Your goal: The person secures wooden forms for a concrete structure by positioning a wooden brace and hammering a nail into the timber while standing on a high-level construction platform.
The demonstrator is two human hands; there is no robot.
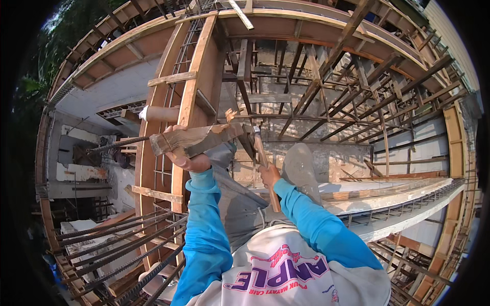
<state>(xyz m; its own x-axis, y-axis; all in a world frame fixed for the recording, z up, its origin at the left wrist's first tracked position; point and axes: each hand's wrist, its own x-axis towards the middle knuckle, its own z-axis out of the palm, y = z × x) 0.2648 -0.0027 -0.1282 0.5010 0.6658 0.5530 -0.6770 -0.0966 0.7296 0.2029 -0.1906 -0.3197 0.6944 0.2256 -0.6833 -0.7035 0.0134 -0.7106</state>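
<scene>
Wood offcut (196, 138): rough, weathered short board with splintered grain, lying near level at about 10 o'clock of centre, gripped from below by the left hand (186, 160), its right end touching the hammer's head. Hammer (261, 158): wooden handle running from head at 12 o'clock down to butt at 6 o'clock, slightly tilted, right hand (269, 176) wrapped round mid-handle.

Daylight fell over an open building site seen from high up, with curved wooden formwork (153, 30) arching across the top and a dense lattice of timber props (357, 97) below it. Steel bars (117, 239) lay in bundles at lower left, near grey concrete walls (107, 92). A pale concrete ledge (403, 204) ran along the right, and green trees (66, 35) stood beyond the upper left edge.
</scene>
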